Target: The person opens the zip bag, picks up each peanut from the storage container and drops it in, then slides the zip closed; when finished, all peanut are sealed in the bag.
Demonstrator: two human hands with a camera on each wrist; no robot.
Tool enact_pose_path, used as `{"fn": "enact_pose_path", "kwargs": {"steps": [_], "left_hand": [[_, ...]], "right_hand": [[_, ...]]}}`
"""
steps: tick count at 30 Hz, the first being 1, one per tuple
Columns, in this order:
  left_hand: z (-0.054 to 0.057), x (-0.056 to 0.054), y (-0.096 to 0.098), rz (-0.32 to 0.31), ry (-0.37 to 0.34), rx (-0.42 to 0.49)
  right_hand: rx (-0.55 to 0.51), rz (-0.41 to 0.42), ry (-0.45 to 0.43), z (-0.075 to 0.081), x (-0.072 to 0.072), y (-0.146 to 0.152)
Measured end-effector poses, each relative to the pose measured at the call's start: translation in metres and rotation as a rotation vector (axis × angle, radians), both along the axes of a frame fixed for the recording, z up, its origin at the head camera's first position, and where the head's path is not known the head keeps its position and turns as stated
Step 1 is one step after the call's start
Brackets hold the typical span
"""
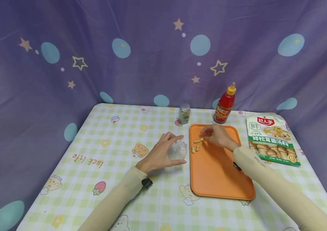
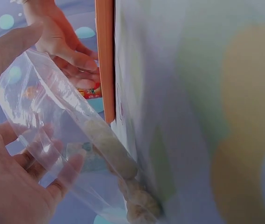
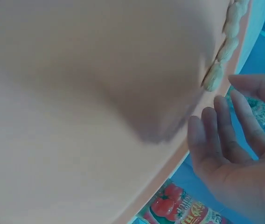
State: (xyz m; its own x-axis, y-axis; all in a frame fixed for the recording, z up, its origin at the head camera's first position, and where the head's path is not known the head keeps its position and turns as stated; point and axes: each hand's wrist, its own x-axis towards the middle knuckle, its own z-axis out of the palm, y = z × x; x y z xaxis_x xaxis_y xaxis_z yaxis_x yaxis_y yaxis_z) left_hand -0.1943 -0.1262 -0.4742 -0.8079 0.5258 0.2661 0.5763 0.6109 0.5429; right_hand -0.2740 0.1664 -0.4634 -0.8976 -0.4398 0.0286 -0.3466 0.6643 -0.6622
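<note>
My left hand point(image 1: 159, 154) holds a clear plastic bag point(image 1: 178, 150) beside the tray's left edge, with thumb and fingers spread around it. In the left wrist view, peanuts point(image 2: 116, 154) lie at the bottom of the bag. Over the upper part of an orange tray point(image 1: 218, 170) is my right hand point(image 1: 216, 136), its fingers loosely bent. Several peanuts point(image 1: 197, 148) lie along the tray's left side. One peanut point(image 3: 214, 77) is close to the right thumb and index fingertips, and I see nothing between them.
Behind the tray stand a spice jar point(image 1: 184, 114) with a metallic lid and a red sauce bottle point(image 1: 225, 104) with a yellow cap. Right of the tray lies a green and white food packet point(image 1: 270, 139). A checked tablecloth point(image 1: 117, 170) covers the table, with a purple curtain point(image 1: 152, 73) behind.
</note>
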Motion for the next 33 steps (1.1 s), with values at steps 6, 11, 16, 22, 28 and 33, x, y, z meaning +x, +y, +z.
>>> {"fn": "enact_pose_path", "kwargs": {"steps": [6,11,16,22,28,33], "left_hand": [[0.001,-0.001,0.001,-0.001,-0.015,-0.003],[0.001,-0.001,0.002,-0.001,-0.006,0.0],[0.001,-0.001,0.0,0.014,-0.008,0.001],[0.001,-0.001,-0.002,0.017,-0.02,0.006],[0.001,-0.001,-0.003,0.02,-0.017,0.005],[0.001,-0.001,-0.003,0.02,-0.028,0.007]], "right_hand": [[0.04,0.048,-0.011,-0.003,0.0,0.002],[0.057,0.053,-0.003,-0.004,0.0,0.002],[0.042,0.04,-0.029,-0.007,0.002,0.002],[0.034,0.007,-0.055,-0.01,0.007,0.004],[0.025,-0.013,-0.055,-0.013,0.013,0.005],[0.014,-0.012,-0.051,-0.014,0.019,0.006]]}}
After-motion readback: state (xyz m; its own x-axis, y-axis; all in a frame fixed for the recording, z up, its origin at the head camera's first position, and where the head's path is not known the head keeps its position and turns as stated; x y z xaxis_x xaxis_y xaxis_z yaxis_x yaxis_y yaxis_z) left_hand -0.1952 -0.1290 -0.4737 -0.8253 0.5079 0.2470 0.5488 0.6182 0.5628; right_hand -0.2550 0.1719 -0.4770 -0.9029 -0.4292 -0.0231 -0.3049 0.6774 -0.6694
